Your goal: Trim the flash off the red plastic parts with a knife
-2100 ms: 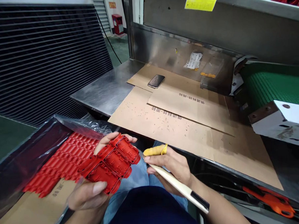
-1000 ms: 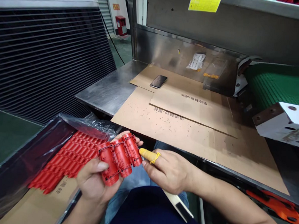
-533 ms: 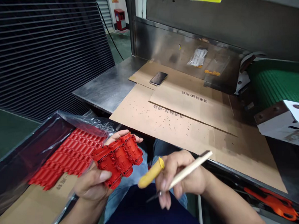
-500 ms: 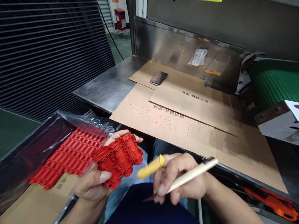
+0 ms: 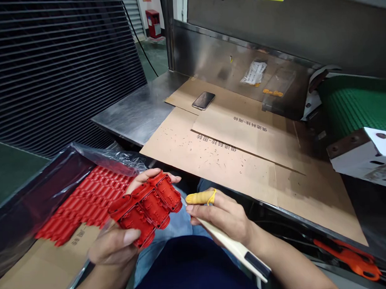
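Note:
My left hand (image 5: 116, 246) holds a red plastic molded part (image 5: 151, 208) made of three joined cup-like sections, thumb on its near end and fingers behind it. Its open, detailed side faces up. My right hand (image 5: 223, 213), just to the right of the part, grips a pale-handled knife (image 5: 231, 245). The handle slopes down to the right and ends in a dark band; the blade does not show clearly. A yellow finger cot (image 5: 200, 198) covers my right index finger, which points at the part's right end without clearly touching it.
To the left, a plastic-lined box (image 5: 78, 151) holds rows of red parts (image 5: 83, 204) and cardboard (image 5: 48, 270). Cardboard sheets (image 5: 180, 141) with small scraps cover the metal bench, where a phone (image 5: 204, 100) lies. A green conveyor belt (image 5: 360, 103) stands right; orange-handled scissors (image 5: 351, 259) lie below the bench.
My right hand has turned and moved slightly up; the knife handle now slopes down to the right instead of up. The yellow-covered finger is nearer the red part, which has shifted slightly left.

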`<action>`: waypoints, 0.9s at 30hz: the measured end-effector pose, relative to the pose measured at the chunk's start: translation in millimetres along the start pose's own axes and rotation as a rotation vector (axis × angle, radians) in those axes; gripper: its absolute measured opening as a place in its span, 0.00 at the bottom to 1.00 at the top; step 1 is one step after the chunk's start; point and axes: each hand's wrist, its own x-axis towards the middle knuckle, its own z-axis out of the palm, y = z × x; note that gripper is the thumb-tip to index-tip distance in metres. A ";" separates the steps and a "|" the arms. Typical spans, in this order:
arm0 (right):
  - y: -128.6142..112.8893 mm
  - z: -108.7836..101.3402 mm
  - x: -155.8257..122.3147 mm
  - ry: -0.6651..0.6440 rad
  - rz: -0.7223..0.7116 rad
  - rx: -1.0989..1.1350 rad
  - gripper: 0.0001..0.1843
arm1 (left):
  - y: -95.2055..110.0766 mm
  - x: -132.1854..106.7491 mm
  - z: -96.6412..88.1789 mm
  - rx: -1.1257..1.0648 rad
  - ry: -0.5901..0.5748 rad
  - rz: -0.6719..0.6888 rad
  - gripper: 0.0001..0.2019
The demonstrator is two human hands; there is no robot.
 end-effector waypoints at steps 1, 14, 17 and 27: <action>0.0 0.1 -0.1 -0.022 -0.002 -0.018 0.18 | -0.1 1.4 0.1 0.038 -0.023 0.016 0.50; -7.7 -2.5 6.9 -0.232 0.216 0.004 0.14 | 10.3 10.0 15.7 0.046 -0.068 -0.007 0.41; -7.0 -3.3 7.2 -0.221 0.172 -0.090 0.12 | 9.4 9.5 14.3 0.030 -0.063 -0.004 0.41; -0.3 -13.6 19.2 -0.327 -0.178 -0.360 0.15 | 9.8 13.1 20.9 -0.238 0.031 -0.198 0.44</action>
